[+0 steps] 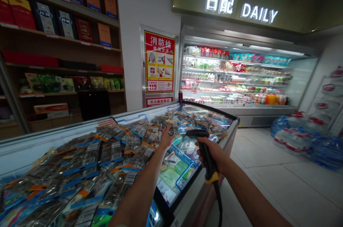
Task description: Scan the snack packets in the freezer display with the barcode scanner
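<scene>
Surrounding the hands on most sides, shop fittings and goods are seen. A long chest freezer (40, 144) is heaped along its left and far parts with flat packets (135, 143), edged in orange or blue and overlapping at all angles; part of the heap is hidden by the left forearm. Through the glass at the near right, blue-framed goods are shown below. A dark red can (180, 96) is stood at the far corner. The left side is taken up by shelves (69, 43) of boxes and bags; beyond, a fire-hydrant poster (160, 62) is mounted on the wall, and a chiller (252, 120) is filled with packaged food under a lit sign (259, 13). Bottled water (293, 140) is stacked on the floor at the right. A barcode scanner (208, 157) is held over the freezer's right edge, its handle clamped in the right hand (214, 154). Its head is pointed leftward, toward the packets and the left hand (166, 138); the handle's long axis is slanted down and slightly right, and the cord is hung from its yellow-trimmed base. The left hand's fingers are curled at the packets, but whether one is gripped cannot be told.
</scene>
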{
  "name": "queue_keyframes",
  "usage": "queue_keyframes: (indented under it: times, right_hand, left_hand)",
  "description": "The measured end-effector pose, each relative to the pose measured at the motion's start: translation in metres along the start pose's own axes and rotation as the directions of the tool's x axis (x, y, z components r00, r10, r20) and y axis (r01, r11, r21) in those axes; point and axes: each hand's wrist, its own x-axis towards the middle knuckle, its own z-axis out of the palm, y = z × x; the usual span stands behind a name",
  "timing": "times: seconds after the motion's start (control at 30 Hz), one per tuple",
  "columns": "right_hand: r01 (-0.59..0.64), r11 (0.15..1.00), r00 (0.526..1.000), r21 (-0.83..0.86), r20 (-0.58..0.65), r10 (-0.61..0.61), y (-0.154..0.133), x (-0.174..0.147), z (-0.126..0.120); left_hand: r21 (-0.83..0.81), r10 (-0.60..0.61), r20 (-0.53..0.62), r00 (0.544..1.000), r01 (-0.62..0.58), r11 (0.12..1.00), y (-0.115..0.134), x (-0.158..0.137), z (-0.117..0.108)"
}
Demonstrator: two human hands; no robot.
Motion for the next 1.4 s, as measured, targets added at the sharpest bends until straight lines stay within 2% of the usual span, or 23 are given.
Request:
queue_keyframes:
  times: [0.27, 0.47, 0.63, 0.7, 0.8, 0.87, 0.97, 1.1, 1.17, 1.23, 1.3, 1.4]
  right_hand:
    - [-0.054, 0.999, 0.999, 0.000, 0.000, 0.054, -0.004, -0.001, 0.000]
    - [-0.055, 0.998, 0.998, 0.015, 0.009, 0.055, -0.006, -0.004, 0.003]
    - [0.001, 1.000, 0.998, 0.019, -0.067, 0.001, -0.009, 0.000, -0.006]
    - [0.034, 0.999, 0.992, 0.034, -0.123, -0.030, -0.009, 0.003, -0.013]
    - [0.072, 0.996, 0.979, 0.043, -0.197, -0.062, -0.008, 0.006, -0.024]
    - [0.091, 0.995, 0.974, 0.050, -0.213, -0.078, -0.008, 0.007, -0.029]
    - [0.099, 0.993, 0.973, 0.057, -0.217, -0.085, -0.006, 0.008, -0.032]
    - [0.101, 0.994, 0.974, 0.048, -0.207, -0.089, -0.005, 0.009, -0.032]
    - [0.111, 0.992, 0.977, 0.058, -0.189, -0.098, -0.005, 0.009, -0.031]
    - [0.119, 0.990, 0.975, 0.072, -0.196, -0.103, -0.006, 0.009, -0.033]
    - [0.126, 0.989, 0.969, 0.075, -0.222, -0.106, -0.008, 0.009, -0.037]
    - [0.148, 0.987, 0.958, 0.069, -0.256, -0.126, -0.010, 0.011, -0.048]
  left_hand:
    - [-0.017, 0.012, 0.024, 1.000, -0.012, 1.000, 0.009, -0.006, -0.003]
    - [0.015, 0.049, 0.014, 0.999, -0.050, 0.999, 0.008, -0.006, -0.003]
    - [0.109, -0.016, -0.017, 1.000, 0.018, 0.994, 0.017, -0.001, -0.011]
    - [0.192, -0.056, -0.061, 0.997, 0.067, 0.979, 0.023, 0.006, -0.024]
    - [0.345, -0.120, -0.145, 0.982, 0.164, 0.924, 0.028, 0.020, -0.057]
    - [0.457, -0.154, -0.185, 0.971, 0.224, 0.861, 0.026, 0.027, -0.084]
    - [0.603, -0.188, -0.181, 0.965, 0.260, 0.755, 0.016, 0.027, -0.118]
    - [0.738, -0.161, -0.220, 0.962, 0.272, 0.618, 0.004, 0.017, -0.138]
    - [0.768, -0.099, -0.267, 0.959, 0.274, 0.578, 0.004, 0.012, -0.135]
    - [0.770, -0.015, -0.310, 0.951, 0.260, 0.582, 0.010, 0.011, -0.122]
    - [0.753, 0.042, -0.314, 0.949, 0.222, 0.620, 0.023, 0.012, -0.098]
    - [0.710, 0.042, -0.195, 0.980, 0.112, 0.695, 0.046, 0.013, -0.045]
